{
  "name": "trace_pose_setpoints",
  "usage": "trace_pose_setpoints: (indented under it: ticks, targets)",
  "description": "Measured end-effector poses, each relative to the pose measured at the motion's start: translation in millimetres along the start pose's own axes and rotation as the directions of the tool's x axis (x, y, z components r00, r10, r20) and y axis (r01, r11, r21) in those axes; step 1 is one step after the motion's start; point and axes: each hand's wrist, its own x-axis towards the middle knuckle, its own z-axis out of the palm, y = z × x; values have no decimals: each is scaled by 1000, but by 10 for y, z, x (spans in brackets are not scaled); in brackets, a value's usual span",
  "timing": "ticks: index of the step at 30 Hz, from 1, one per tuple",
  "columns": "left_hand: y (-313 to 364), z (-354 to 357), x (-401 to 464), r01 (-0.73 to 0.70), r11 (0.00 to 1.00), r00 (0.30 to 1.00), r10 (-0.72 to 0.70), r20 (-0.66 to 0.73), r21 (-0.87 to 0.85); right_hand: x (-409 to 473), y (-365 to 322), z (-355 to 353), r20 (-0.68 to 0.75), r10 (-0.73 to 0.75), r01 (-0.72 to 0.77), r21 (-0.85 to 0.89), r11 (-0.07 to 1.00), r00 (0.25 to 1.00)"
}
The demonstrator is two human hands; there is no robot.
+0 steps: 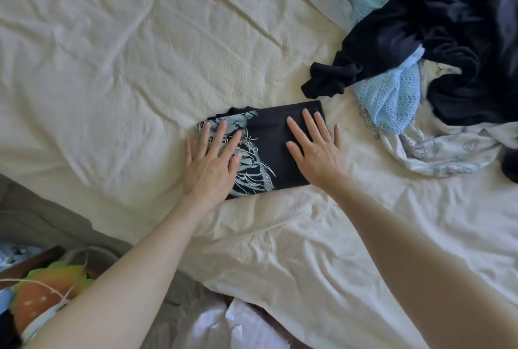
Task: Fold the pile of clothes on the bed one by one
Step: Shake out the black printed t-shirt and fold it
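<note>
Folded black shirt (269, 149) on cream bed (112, 68), left hand (211, 160) and right hand (316, 149) pressing flat — fingers straight, spread — unfolded pile (420, 40) near, upper right, orange-green bag (42, 292) beside the bed, contents unclear

A black T-shirt (273, 149) with a pale blue and white print is laid folded into a compact rectangle near the middle of the cream bedsheet (117, 62), its printed side turned up on the left half. At the upper right, well apart from it, an unfolded pile of clothes (420, 54) is heaped: a dark navy garment (448, 26), a light blue openwork knit (389, 96), and a white fabric with a grey-blue pattern (437, 149) beneath.
</note>
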Motion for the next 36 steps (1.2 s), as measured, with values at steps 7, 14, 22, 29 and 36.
trace_pose_setpoints:
  ticks: [7,14,22,29,36]
  targets:
    - [-351,-251,176,271,722,899,-427,-101,-637,40,121,-255,-93,455,-304,625,719,886]
    - [-237,-250,85,522,34,811,-327,484,-852,126,351,-500,648,328,-709,697,109,687]
    - [-203,-336,-129,450,14,862,-268,430,-893,-210,358,-532,777,202,-784,617,-60,596]
    - [-191,-516,-762,388,84,894,-275,353,-918,-1158,218,-544,783,155,-783,617,-73,602]
    - [-135,-612,-1757,448,120,893,-119,435,-886,-2512,-23,-470,691,164,-680,723,-123,704]
